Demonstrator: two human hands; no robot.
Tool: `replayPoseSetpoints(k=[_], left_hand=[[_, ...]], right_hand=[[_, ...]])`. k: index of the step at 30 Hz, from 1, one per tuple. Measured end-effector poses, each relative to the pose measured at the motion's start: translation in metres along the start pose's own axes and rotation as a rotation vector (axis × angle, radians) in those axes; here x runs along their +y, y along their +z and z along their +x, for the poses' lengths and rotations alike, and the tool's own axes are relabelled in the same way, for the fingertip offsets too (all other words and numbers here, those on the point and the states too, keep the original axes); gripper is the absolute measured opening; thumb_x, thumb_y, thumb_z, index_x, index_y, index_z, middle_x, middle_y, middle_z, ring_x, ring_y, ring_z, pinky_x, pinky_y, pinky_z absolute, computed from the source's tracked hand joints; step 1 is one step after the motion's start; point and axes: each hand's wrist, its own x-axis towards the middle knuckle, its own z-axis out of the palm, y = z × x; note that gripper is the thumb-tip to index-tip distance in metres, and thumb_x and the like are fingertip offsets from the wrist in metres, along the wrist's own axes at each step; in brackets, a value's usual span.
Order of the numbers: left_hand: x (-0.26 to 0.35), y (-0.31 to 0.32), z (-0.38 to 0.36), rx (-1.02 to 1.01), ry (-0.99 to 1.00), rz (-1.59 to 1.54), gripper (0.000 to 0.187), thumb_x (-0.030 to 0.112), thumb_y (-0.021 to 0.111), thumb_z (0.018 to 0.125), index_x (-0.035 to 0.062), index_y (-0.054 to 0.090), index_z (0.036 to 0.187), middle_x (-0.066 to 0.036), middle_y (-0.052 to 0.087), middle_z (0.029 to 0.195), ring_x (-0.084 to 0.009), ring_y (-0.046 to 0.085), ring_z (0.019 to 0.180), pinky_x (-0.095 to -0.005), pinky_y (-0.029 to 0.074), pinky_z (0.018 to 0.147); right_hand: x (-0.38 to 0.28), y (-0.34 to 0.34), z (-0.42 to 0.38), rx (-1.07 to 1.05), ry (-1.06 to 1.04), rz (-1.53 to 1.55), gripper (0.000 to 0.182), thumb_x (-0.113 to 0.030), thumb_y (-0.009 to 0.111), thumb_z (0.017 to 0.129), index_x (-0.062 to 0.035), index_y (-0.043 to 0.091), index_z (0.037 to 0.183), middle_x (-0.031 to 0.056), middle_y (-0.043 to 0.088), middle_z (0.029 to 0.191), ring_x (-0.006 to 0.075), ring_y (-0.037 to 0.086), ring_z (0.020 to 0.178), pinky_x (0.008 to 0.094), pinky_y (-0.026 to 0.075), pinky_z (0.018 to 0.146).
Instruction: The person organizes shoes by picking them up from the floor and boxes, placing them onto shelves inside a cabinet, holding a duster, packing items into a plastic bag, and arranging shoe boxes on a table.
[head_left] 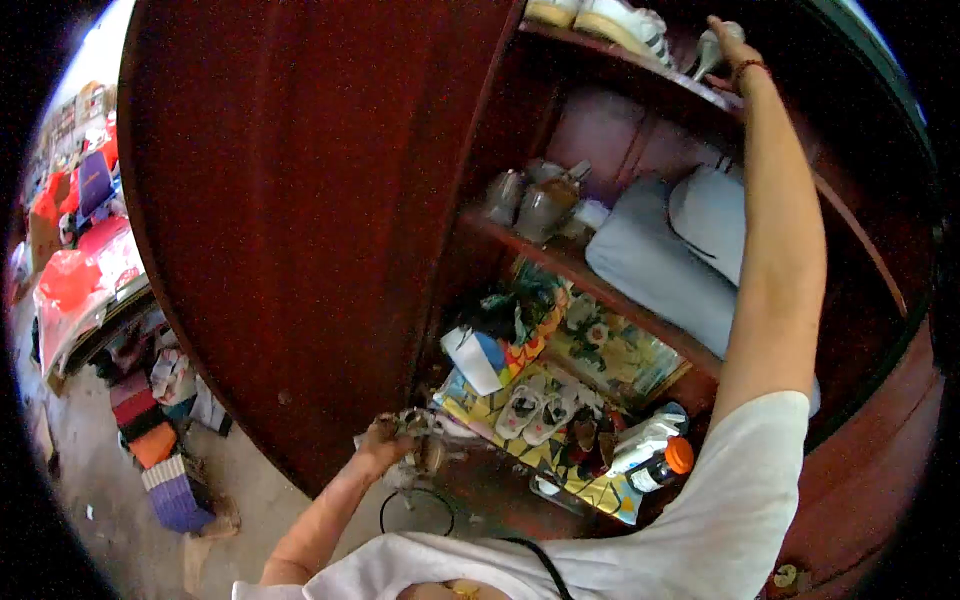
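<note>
My right hand [732, 58] reaches up to the top shelf of a dark red cabinet, its fingers closed round a light-coloured shoe [712, 50]. White shoes [615, 22] sit beside it on that shelf. Low at the left, by the cabinet's edge, my left hand [387, 445] is closed on a blurred bunch of shoes [428, 450]; their exact shape is hard to make out.
The middle shelf bears metal pots [545, 205] and a grey-blue bag [650, 250]. Small shoes [535, 415] and an orange-lidded jar [665, 465] stand on the lower shelf. A large cabinet door [290, 220] stands at left; a striped mat [165, 470] lies on the floor.
</note>
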Motion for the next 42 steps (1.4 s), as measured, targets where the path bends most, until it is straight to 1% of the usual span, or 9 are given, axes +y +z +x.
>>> replayPoseSetpoints(k=[4, 7, 11, 13, 18, 30, 32, 37, 42], left_hand=[[0.008, 0.005, 0.007, 0.201, -0.085, 0.004, 0.055, 0.018, 0.066, 0.069, -0.0052, 0.045, 0.114, -0.019, 0.054, 0.106, -0.0235, 0.049, 0.102, -0.0366, 0.042, 0.082], [0.082, 0.007, -0.003, -0.020, -0.169, 0.175, 0.047, 0.016, 0.066, 0.067, -0.0081, 0.051, 0.105, -0.017, 0.058, 0.095, -0.0217, 0.054, 0.087, -0.0317, 0.044, 0.075], [0.035, 0.007, 0.014, 0.089, -0.183, 0.036, 0.044, 0.015, 0.063, 0.066, -0.0109, 0.053, 0.100, -0.017, 0.059, 0.091, -0.0194, 0.054, 0.082, -0.0308, 0.044, 0.071], [0.027, 0.005, 0.020, -0.046, -0.102, -0.066, 0.038, 0.014, 0.062, 0.067, -0.0094, 0.056, 0.096, -0.015, 0.060, 0.087, -0.0182, 0.055, 0.079, -0.0303, 0.044, 0.069], [0.042, 0.010, 0.016, -0.207, -0.057, -0.078, 0.033, 0.010, 0.061, 0.066, -0.0088, 0.057, 0.093, -0.012, 0.060, 0.080, -0.0158, 0.056, 0.072, -0.0287, 0.044, 0.065], [0.034, 0.015, 0.017, -0.186, -0.341, -0.298, 0.035, 0.014, 0.069, 0.064, -0.0081, 0.057, 0.088, -0.012, 0.060, 0.077, -0.0173, 0.057, 0.067, -0.0291, 0.046, 0.062], [0.032, 0.013, 0.018, -0.208, -0.399, -0.315, 0.036, 0.013, 0.070, 0.063, -0.0083, 0.057, 0.089, -0.013, 0.060, 0.078, -0.0174, 0.058, 0.068, -0.0292, 0.046, 0.064], [0.030, 0.006, 0.013, -0.337, -0.054, -0.256, 0.023, 0.008, 0.067, 0.067, -0.0005, 0.061, 0.088, -0.004, 0.061, 0.077, -0.0126, 0.056, 0.068, -0.0261, 0.046, 0.065], [0.056, -0.007, -0.005, -0.463, 0.087, -0.057, 0.028, 0.008, 0.066, 0.068, -0.0007, 0.060, 0.094, -0.005, 0.061, 0.083, -0.0106, 0.055, 0.073, -0.0247, 0.044, 0.070]], right_hand=[[0.000, -0.009, -0.040, 0.327, -0.348, -0.188, 0.035, -0.025, 0.057, 0.077, 0.0042, 0.052, 0.095, 0.0163, 0.054, 0.090, 0.0233, 0.053, 0.074, 0.0350, 0.048, 0.058], [-0.027, -0.025, -0.108, 0.360, -0.643, -0.020, 0.022, -0.017, 0.051, 0.083, 0.0042, 0.053, 0.089, 0.0162, 0.057, 0.081, 0.0231, 0.053, 0.065, 0.0365, 0.045, 0.058], [0.006, 0.009, -0.243, -0.256, -1.058, 0.265, 0.021, -0.016, 0.050, 0.083, 0.0015, 0.056, 0.074, 0.0101, 0.053, 0.057, 0.0199, 0.048, 0.048, 0.0330, 0.042, 0.049], [0.021, 0.008, -0.369, -0.811, -0.568, 0.039, 0.029, -0.026, 0.060, 0.075, -0.0078, 0.058, 0.098, 0.0080, 0.060, 0.093, 0.0226, 0.058, 0.082, 0.0310, 0.047, 0.073], [0.071, 0.053, -0.500, -1.277, -0.555, 0.290, 0.054, -0.025, 0.066, 0.070, -0.0042, 0.046, 0.115, 0.0161, 0.056, 0.099, 0.0282, 0.055, 0.091, 0.0340, 0.043, 0.079], [0.088, 0.063, -0.572, -1.079, -0.455, 0.239, 0.062, -0.039, 0.066, 0.069, 0.0010, 0.044, 0.111, 0.0216, 0.059, 0.085, 0.0360, 0.057, 0.078, 0.0393, 0.046, 0.066], [0.088, 0.056, -0.566, -1.041, -0.160, 0.255, 0.056, -0.039, 0.065, 0.070, 0.0015, 0.049, 0.105, 0.0216, 0.059, 0.084, 0.0361, 0.058, 0.078, 0.0376, 0.046, 0.067], [0.076, 0.022, -0.531, -0.757, 0.086, 0.355, 0.036, -0.023, 0.065, 0.075, 0.0015, 0.052, 0.099, 0.0088, 0.062, 0.085, 0.0143, 0.057, 0.075, 0.0281, 0.045, 0.068], [0.043, -0.031, -0.480, -0.362, -0.028, 0.473, 0.033, -0.013, 0.065, 0.074, 0.0032, 0.053, 0.100, 0.0099, 0.061, 0.093, 0.0151, 0.057, 0.082, 0.0263, 0.044, 0.074]])
